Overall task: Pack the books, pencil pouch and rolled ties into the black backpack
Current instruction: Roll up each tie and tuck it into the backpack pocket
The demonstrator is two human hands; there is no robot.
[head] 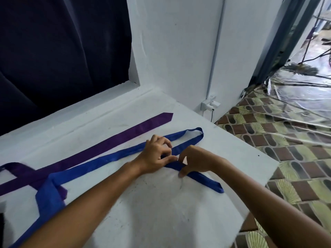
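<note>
A blue tie (100, 162) lies unrolled across the white table (161, 212); its narrow part loops round at the far right and crosses back over itself. My left hand (157, 154) and my right hand (194, 161) meet at that crossing, and both pinch the blue fabric with curled fingers. The narrow tip (217, 187) sticks out to the right of my right hand. A purple tie (111, 142) lies flat beyond the blue one, with its pointed end at the far right. No backpack, books or pouch are in view.
The table's right edge (258, 203) drops to a patterned tile floor (286, 158). A white wall stands behind the table, with a dark curtain (62, 47) in a window at the left. Clear plastic sheeting (300, 90) covers the floor at the far right.
</note>
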